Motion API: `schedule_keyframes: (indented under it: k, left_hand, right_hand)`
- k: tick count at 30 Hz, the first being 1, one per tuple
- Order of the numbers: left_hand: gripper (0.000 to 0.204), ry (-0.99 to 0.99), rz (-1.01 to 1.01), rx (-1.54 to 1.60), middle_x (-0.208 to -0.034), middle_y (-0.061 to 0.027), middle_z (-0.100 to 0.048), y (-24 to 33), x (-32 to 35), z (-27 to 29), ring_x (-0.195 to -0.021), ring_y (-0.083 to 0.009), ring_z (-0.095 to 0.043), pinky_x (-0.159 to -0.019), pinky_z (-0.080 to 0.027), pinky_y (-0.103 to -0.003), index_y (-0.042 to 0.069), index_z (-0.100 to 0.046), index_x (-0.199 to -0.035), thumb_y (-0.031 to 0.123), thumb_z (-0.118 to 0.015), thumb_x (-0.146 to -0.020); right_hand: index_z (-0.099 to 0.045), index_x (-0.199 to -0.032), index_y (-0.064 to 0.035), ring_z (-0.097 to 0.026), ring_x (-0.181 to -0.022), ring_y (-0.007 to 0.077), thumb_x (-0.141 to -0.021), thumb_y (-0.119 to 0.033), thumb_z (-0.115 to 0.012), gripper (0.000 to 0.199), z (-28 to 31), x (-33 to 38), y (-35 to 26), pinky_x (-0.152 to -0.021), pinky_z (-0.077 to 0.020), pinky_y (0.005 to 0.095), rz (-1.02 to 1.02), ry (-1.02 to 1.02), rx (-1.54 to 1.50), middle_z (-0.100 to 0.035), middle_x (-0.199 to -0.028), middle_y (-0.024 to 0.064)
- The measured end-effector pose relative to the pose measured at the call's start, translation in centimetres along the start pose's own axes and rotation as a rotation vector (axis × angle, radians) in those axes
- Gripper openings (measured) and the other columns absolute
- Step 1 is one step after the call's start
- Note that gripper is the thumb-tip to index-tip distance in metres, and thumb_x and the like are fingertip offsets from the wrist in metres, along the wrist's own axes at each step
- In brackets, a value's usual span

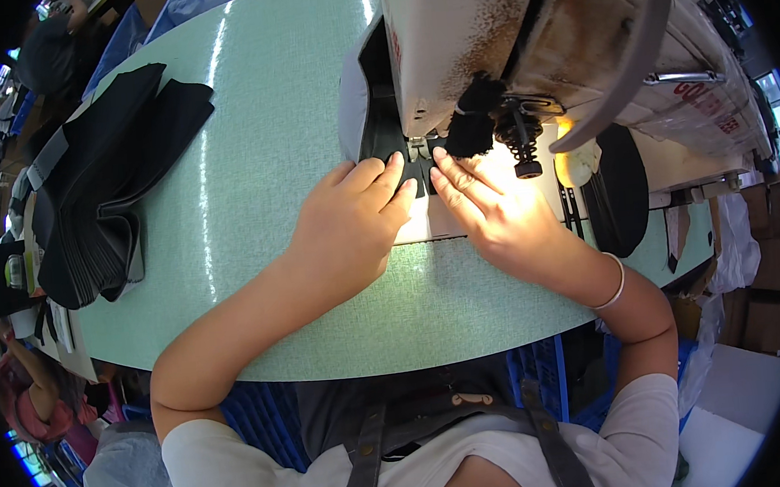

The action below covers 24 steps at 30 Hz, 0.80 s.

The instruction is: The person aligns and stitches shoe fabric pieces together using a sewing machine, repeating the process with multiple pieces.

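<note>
both hands press a black cloth piece flat under the sewing machine's needle.

the left hand (352, 219) and the right hand (496, 213) lie flat with fingers spread, gripping nothing, just pushing down on the black cloth (381, 140), which sits on the green table (264, 117) right below the sewing machine (557, 42). the fingertips (435, 156) are very near the needle spot, so a finger could get poked if it slides too far in. the cloth could bunch or go crooked if one hand pushes harder. the needle itself is hard to see behind the machine's head and the bright lamp glare, and most of the cloth is hidden under the hands. a pile of black pieces (101, 191) waits well apart on the left.
</note>
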<state>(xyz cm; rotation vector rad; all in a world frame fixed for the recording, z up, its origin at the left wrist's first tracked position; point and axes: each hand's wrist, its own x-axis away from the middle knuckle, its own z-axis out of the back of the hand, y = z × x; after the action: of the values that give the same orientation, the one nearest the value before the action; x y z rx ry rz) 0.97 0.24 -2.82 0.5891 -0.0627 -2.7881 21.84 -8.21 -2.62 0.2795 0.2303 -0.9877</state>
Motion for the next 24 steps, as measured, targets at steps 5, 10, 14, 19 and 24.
schedule_keyframes:
  k: [5,10,14,19,24]
  left_hand:
    - [0.033,0.040,0.031,0.067,-0.108,-0.0137,-0.065,-0.5,-0.4,0.1,-0.102,-0.0287,-0.057,-0.086,-0.049,-0.039,-0.002,-0.066,-0.107,0.010,-0.069,-0.076]
    - [0.037,0.039,0.105,0.137,-0.104,-0.0142,-0.064,-0.9,-0.5,-0.2,-0.106,-0.0315,-0.055,-0.089,-0.047,-0.040,-0.003,-0.065,-0.112,0.015,-0.069,-0.080]
    - [0.039,0.080,0.111,0.116,-0.104,-0.0150,-0.064,-1.0,-0.3,-0.5,-0.108,-0.0332,-0.054,-0.091,-0.045,-0.042,-0.004,-0.065,-0.112,0.016,-0.069,-0.079]
    - [0.039,0.074,0.130,0.164,-0.105,-0.0151,-0.064,-1.9,-0.8,-0.9,-0.111,-0.0340,-0.053,-0.094,-0.043,-0.043,-0.004,-0.065,-0.112,0.016,-0.069,-0.079]
    - [0.040,0.028,0.133,0.152,-0.118,-0.0172,-0.060,-1.9,-1.1,-0.6,-0.116,-0.0324,-0.051,-0.098,-0.041,-0.043,-0.004,-0.064,-0.110,0.021,-0.068,-0.079]
  right_hand:
    - [-0.057,-0.121,0.0118,-0.061,-0.079,0.0238,-0.069,-0.007,-0.058,0.054,-0.7,-0.2,0.5,-0.083,-0.0485,0.0369,-0.038,0.022,-0.097,-0.065,-0.111,0.0219]
    - [-0.053,-0.126,0.0096,-0.060,-0.093,0.0292,-0.071,-0.001,-0.057,0.057,-0.7,0.1,0.5,-0.087,-0.0497,0.0383,-0.136,-0.059,-0.179,-0.063,-0.107,0.0191]
    - [-0.052,-0.132,0.0015,-0.059,-0.094,0.0284,-0.074,0.002,-0.057,0.059,-0.7,0.0,0.5,-0.083,-0.0510,0.0351,-0.238,-0.109,-0.243,-0.063,-0.107,0.0156]
    - [-0.053,-0.133,-0.0023,-0.057,-0.083,0.0275,-0.076,0.002,-0.057,0.057,-0.8,-0.2,1.0,-0.077,-0.0489,0.0341,-0.297,-0.103,-0.354,-0.061,-0.091,0.0121]
    - [-0.054,-0.132,-0.0021,-0.057,-0.080,0.0273,-0.077,0.001,-0.058,0.056,-0.6,-0.6,1.0,-0.075,-0.0487,0.0342,-0.245,0.036,-0.347,-0.061,-0.085,0.0108]
